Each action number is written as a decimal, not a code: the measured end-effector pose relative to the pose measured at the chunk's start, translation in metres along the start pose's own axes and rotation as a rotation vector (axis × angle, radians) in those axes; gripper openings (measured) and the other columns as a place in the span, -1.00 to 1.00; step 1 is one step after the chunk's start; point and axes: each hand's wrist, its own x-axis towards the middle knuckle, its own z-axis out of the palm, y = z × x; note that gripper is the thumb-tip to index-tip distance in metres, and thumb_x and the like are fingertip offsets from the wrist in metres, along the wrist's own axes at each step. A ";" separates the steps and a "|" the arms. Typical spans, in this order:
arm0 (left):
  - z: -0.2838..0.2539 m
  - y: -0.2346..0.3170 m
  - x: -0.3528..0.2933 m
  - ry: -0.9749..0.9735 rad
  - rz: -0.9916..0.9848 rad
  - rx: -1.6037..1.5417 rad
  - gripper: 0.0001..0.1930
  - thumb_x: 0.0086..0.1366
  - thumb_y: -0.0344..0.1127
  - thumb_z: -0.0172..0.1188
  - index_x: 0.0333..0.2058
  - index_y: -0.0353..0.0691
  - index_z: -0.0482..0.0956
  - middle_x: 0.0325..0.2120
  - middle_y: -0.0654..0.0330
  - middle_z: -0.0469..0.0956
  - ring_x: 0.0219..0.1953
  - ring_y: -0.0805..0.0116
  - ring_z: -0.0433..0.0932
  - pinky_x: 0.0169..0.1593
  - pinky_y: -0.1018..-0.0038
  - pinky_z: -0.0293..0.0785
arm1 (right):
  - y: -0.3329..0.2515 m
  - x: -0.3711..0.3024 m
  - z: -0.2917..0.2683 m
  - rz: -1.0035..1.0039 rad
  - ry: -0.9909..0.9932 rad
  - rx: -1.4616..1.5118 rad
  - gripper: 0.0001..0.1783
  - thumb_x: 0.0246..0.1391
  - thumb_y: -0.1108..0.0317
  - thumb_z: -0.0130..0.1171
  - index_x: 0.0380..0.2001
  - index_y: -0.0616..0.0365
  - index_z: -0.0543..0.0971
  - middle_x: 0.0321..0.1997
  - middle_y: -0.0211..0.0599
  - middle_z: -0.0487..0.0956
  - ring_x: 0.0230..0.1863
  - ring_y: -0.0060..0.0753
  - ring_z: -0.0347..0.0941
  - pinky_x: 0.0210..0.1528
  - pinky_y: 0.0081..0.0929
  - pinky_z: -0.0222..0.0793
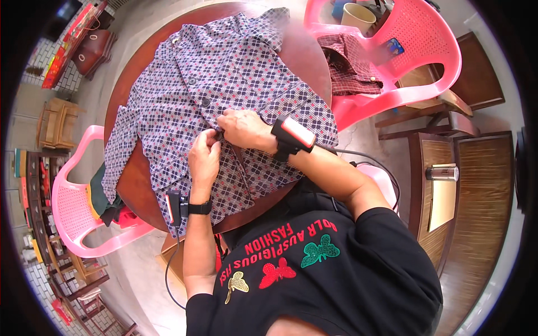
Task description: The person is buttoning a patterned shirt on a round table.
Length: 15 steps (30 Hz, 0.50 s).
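A patterned button-up shirt [168, 84] in navy, white and red lies spread on a round brown table [131, 173], front side up. Dark round buttons run down its front placket, one of them just beyond my fingers. My left hand [204, 159] pinches the placket edge near the shirt's middle. Right beside it, my right hand [244, 130] grips the same edge with bent fingers, the two hands almost touching. Whatever small part lies between the fingertips is hidden. Below the hands the two front panels hang apart.
A pink plastic chair [417, 73] at the far right holds a folded dark red checked garment [353, 70]. Another pink chair [73, 215] stands at the left with dark clothes on it. Black wrist devices trail cables [168, 274]. A metal cup [443, 173] sits on wooden furniture at right.
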 end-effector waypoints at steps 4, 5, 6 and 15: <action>0.003 0.009 0.013 0.066 0.113 0.197 -0.72 0.10 -0.36 0.19 -0.17 -0.22 0.53 -0.44 0.10 0.52 -0.42 0.20 0.52 -0.32 0.33 0.42 | 0.017 0.009 0.003 -0.001 -0.001 0.204 -0.79 -0.16 0.38 0.09 -0.38 0.19 0.58 -0.43 -0.05 0.57 -0.31 -0.03 0.53 -0.27 -0.20 0.44; 0.007 0.007 0.016 0.103 0.129 0.234 -0.74 0.10 -0.33 0.19 -0.20 -0.20 0.53 -0.44 0.10 0.49 -0.40 0.15 0.51 -0.32 0.29 0.41 | 0.019 0.012 0.000 0.015 -0.027 0.236 -0.78 -0.16 0.35 0.09 -0.39 0.17 0.59 -0.41 -0.05 0.58 -0.28 -0.02 0.53 -0.24 -0.19 0.44; 0.010 0.005 0.018 0.119 0.141 0.284 -0.76 0.09 -0.33 0.20 -0.23 -0.20 0.53 -0.41 0.11 0.48 -0.38 0.13 0.51 -0.30 0.26 0.41 | 0.020 0.012 -0.004 0.031 -0.055 0.266 -0.78 -0.15 0.32 0.09 -0.40 0.14 0.61 -0.39 -0.05 0.58 -0.26 -0.02 0.53 -0.20 -0.17 0.44; 0.009 -0.002 0.015 0.116 0.114 0.197 -0.79 0.07 -0.35 0.24 -0.32 -0.24 0.46 -0.36 0.05 0.44 -0.27 0.01 0.50 -0.22 0.20 0.42 | 0.017 0.010 -0.018 0.085 -0.070 0.330 -0.72 -0.16 0.38 0.09 -0.33 0.31 0.55 -0.51 -0.09 0.54 -0.46 -0.27 0.48 -0.36 -0.34 0.35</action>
